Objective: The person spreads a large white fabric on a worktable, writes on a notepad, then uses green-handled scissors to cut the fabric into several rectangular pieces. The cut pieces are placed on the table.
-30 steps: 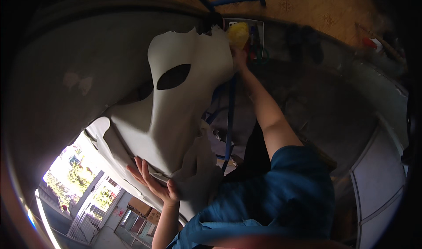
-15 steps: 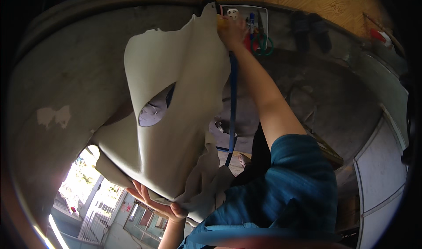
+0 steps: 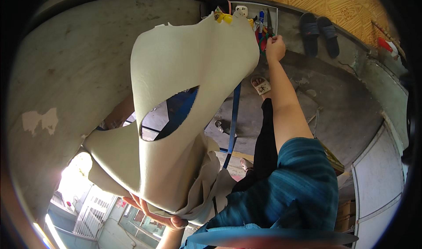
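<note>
Green-handled scissors (image 3: pixel 270 30) lie upper right of centre, blades toward the top edge, handles pinched by the nearer right hand (image 3: pixel 275 48). Lower left, the left hand (image 3: pixel 154 214) is spread against the pale leather sheet (image 3: pixel 178 60).
</note>
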The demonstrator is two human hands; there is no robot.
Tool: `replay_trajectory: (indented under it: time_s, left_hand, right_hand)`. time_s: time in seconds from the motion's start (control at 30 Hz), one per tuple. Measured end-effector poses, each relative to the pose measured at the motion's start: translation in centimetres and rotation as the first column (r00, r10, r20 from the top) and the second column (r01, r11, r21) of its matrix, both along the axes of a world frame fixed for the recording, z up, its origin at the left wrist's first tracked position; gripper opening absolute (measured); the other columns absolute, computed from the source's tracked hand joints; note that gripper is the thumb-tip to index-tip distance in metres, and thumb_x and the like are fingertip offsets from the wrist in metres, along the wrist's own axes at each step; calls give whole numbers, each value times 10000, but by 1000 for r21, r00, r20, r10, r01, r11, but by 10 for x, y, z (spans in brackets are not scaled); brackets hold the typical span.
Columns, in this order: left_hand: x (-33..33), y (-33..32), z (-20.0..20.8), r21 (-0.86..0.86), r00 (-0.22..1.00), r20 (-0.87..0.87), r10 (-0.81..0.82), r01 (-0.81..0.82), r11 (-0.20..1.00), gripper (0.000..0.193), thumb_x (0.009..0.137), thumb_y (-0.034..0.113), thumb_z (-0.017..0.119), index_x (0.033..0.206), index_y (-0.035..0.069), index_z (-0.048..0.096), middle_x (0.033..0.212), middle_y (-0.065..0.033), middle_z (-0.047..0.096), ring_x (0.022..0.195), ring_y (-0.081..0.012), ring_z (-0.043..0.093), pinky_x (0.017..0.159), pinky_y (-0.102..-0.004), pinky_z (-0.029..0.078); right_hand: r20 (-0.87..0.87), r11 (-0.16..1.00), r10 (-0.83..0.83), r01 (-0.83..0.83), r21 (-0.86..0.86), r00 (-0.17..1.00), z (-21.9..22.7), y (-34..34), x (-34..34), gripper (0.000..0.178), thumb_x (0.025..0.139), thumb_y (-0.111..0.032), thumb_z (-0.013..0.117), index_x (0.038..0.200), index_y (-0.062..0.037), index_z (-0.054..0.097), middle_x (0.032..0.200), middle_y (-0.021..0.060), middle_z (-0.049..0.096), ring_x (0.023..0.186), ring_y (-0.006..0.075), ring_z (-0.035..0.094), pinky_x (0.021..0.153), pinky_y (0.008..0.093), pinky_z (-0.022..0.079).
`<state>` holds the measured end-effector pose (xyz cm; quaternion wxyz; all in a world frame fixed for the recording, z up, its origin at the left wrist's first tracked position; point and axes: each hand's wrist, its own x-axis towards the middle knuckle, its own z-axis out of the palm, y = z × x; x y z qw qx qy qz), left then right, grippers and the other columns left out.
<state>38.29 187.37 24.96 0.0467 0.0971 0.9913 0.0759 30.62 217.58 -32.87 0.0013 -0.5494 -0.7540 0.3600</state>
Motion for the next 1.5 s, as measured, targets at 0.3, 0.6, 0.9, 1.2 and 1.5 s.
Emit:
replay_trajectory:
  time_s: [0.3,0.6,0.9,1.2,1.5]
  left_hand:
    - [1,10,-1,16,991,11,134,-134,991,906,844,788,412,1521,188,362,1638,-249,63,1521,-426,-21,1179,-651,-22]
    - [-4,13,3,-29,998,-4,58,-58,998,900,897,726,411,1471,34,393,1577,-211,306,1516,-437,39,1174,-653,21]
    - [-4,13,7,-34,998,-61,35,-38,999,767,857,540,592,1409,19,482,1492,-225,460,1514,-416,148,1184,-595,-5]
    - [22,-3,18,717,983,-151,104,36,696,663,909,335,689,1473,103,428,1553,-169,387,1495,-348,245,1196,-531,151]
    - [318,-138,94,914,840,153,520,-320,249,285,970,163,638,1230,47,655,896,-37,686,856,-95,627,827,-278,508]
  right_hand:
    - [385,940,251,-318,123,888,3,-11,7,500,832,-362,770,1134,-58,513,1071,145,664,1034,331,658,810,452,539]
    - [305,960,278,-260,-100,911,28,0,23,580,818,-372,773,1211,-37,509,1119,184,666,1056,382,663,860,481,533]
    - [-391,963,-8,-98,-249,920,173,-13,103,539,836,-316,795,1221,-25,555,1053,136,698,987,258,676,851,363,502]
    - [-835,796,351,-605,27,424,458,-56,102,269,981,-145,630,1112,22,466,922,73,509,846,179,534,799,326,485]
    - [-869,-87,344,-934,347,-355,619,-280,158,574,820,-334,831,1181,-78,465,892,20,476,735,96,476,685,249,446]
